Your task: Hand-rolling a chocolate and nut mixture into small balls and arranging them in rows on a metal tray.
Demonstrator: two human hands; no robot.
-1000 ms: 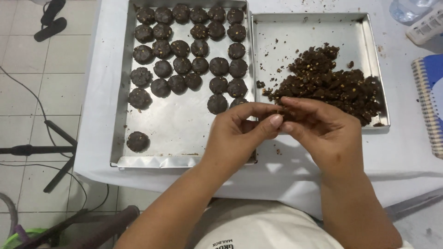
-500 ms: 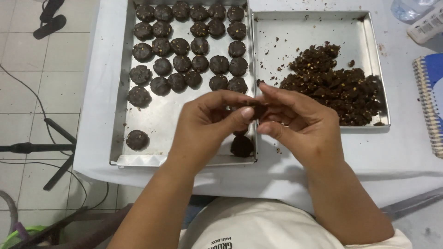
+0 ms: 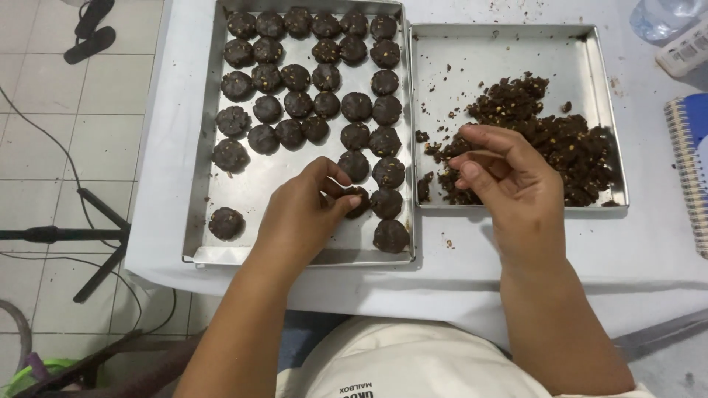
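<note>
Head view: dark, rounded dough ball (image 3: pixel 359 203) between left-hand fingers (image 3: pixel 346 197).

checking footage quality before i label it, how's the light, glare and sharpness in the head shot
Head view: light is soft and even, with only faint shadows under the left hand and right hand; mild sheen on the left metal tray, no blown-out glare; the dark dough balls and crumbly dough pile are sharp; no obvious motion blur; table edges bow slightly from the wide lens.

Two dull, smooth metal trays (image 3: pixel 457 51) hold rough, crumbly dark dough (image 3: pixel 560 140) on white cloth (image 3: pixel 162 147).
</note>
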